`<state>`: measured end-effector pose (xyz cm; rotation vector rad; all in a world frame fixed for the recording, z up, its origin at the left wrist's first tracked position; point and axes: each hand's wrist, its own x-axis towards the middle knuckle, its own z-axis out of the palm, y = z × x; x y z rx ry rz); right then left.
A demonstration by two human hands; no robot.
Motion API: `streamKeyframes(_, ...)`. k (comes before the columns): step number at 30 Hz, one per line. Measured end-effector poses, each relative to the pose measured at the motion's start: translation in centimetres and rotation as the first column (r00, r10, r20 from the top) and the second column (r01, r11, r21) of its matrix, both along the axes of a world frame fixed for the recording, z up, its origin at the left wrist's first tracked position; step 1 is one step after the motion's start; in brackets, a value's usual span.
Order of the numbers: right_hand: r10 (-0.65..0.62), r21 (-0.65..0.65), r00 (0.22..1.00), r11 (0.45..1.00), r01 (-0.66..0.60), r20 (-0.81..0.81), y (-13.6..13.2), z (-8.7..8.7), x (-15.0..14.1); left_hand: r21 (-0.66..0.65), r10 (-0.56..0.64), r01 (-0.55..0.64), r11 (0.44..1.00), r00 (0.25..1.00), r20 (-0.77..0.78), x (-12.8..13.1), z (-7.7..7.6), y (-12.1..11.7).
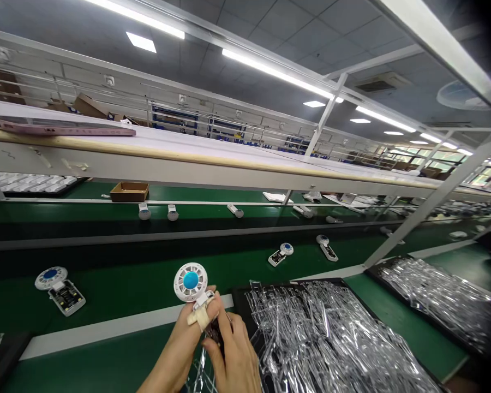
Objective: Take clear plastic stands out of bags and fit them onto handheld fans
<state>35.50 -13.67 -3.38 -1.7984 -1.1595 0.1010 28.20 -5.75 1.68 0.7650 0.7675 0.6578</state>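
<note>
A small white handheld fan (190, 281) with a round slotted head and blue centre sits upright between my hands, its head clear of my fingers. My left hand (185, 339) is closed round the fan's handle, with pale tape on a finger. From the other side, my right hand (236, 349) presses its thumb and fingers on the dark handle part, which they mostly hide. Some clear plastic pieces (202, 374) show below my hands. Close to the right hand lies a heap of clear plastic pieces (323, 333) in a black tray (242, 305).
On the green belt (126, 289) lie an open-bodied fan (61, 289) at left and two others (281, 254) (326, 248) farther right. Another tray of clear plastic (442, 300) stands at right. A shelf edge (213, 161) crosses above, with a pink-edged phone (61, 128) on it.
</note>
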Motion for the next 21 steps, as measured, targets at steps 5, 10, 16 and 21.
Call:
streamKeyframes(5, -0.118, 0.029, 0.949, 0.991, 0.132, -0.291, 0.7, -0.4, 0.2, 0.107, 0.056, -0.045, 0.993, 0.994, -0.098, -0.5, -1.6, -0.5)
streamKeyframes(10, -0.198, 0.022, 0.866, 0.972, 0.234, -0.460, 1.9, -1.5, 1.0, 0.135, 0.227, -0.214, 0.968, 0.969, -0.093, -0.5, -2.8, -1.8)
streamKeyframes(16, -0.155, 0.043, 0.924, 0.983, 0.181, -0.348, 2.1, -2.6, 1.5, 0.136, 0.310, -0.296, 0.945, 0.946, -0.096, -0.4, -4.4, -2.0)
streamKeyframes(21, -0.124, -0.225, 0.951, 0.972, 0.059, -0.284, 4.5, -4.3, 2.8, 0.263, 0.315, -0.250, 0.932, 0.918, -0.242, 0.8, -7.8, 1.5)
